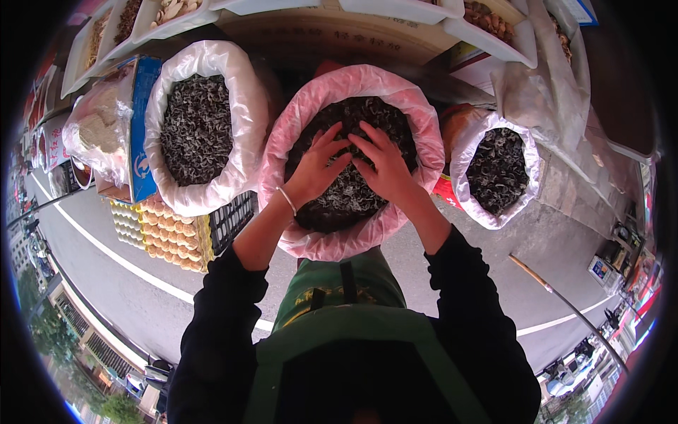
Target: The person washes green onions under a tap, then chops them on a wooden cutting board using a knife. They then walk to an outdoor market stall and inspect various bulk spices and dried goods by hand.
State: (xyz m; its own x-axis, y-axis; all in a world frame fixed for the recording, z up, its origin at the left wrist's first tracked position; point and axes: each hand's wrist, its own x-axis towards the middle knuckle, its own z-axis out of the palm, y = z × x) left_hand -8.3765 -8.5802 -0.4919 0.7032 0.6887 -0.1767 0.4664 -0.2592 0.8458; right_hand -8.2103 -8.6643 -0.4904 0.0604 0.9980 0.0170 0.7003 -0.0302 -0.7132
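Observation:
A large sack point(425, 134) with a pink plastic liner folded over its rim stands right in front of me. It is filled with dark, curled dried black fungus point(345, 199), paler in the middle. My left hand point(315, 168), with a light bangle at the wrist, lies over the fungus with its fingers apart. Beside it, my right hand point(386, 167) is spread out, palm down, its fingertips over the far part of the heap. The two hands are close together, and neither visibly grasps anything.
To the left stands a white-lined sack point(247, 106) of dark dried pieces, and to the right a smaller lined sack point(461, 152). Egg trays point(173, 237) lie below a blue carton point(143, 127). White trays point(505, 51) line the back. A wooden-handled pole point(531, 273) is at right.

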